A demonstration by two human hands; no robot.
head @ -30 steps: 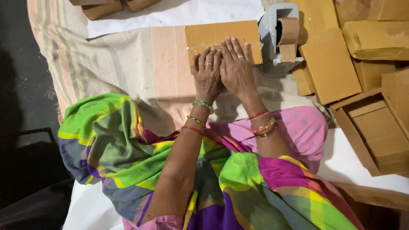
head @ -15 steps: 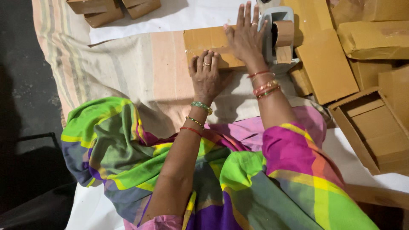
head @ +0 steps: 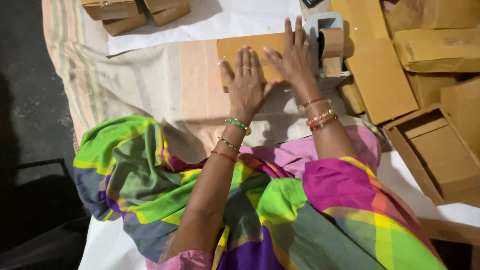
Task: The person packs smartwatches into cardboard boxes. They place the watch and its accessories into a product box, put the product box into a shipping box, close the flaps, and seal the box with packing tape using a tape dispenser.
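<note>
A flat brown cardboard piece is lying on the striped cloth in front of the seated person, and is pinned there by both hands. The left hand is laid flat on its near half, fingers spread and palm down; nothing is gripped. The right hand is pressed on its right end, fingers extended and slightly apart, also holding nothing, with the fingertips just beside the tape dispenser. The dispenser is seen touching or nearly touching the right edge of the cardboard; which one cannot be told. More flat cardboard and an open carton are stacked to the right, and closed boxes sit at the far left. Risks, as judged: the cardboard could be skewed on the soft cloth if pressure is uneven between the two hands, since no hard backing is seen under it. The right fingers could be caught on the dispenser's cutter edge, being so close. The dispenser could be nudged off toward the stack if the right hand is slid sideways.
</note>
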